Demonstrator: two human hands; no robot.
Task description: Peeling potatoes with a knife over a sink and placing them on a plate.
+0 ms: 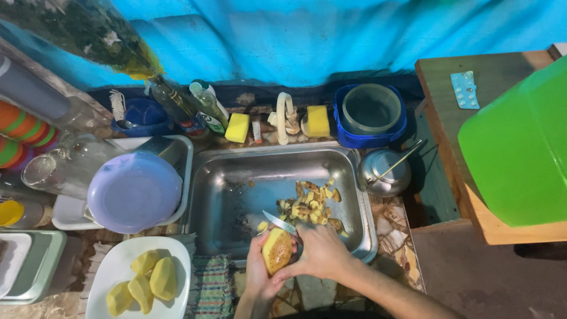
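My left hand [260, 270] holds a partly peeled yellow potato [276, 250] over the front edge of a steel sink [230, 195]. Against the top of the potato rests the blade of a small knife [279, 223], gripped in my right hand [322, 251]. A heap of peelings [310, 204] lies in the sink just beyond the hands. At the lower left, a white plate [115, 266] carries several peeled potatoes [144, 282].
An upturned lilac bowl [134, 192] rests in a tray left of the sink. Sponges [237, 127], bottles [207, 106] and a blue tub [370, 115] line the back. A steel kettle [384, 171] stands right of the sink, and a green container [520, 147] sits on a wooden shelf [449, 77].
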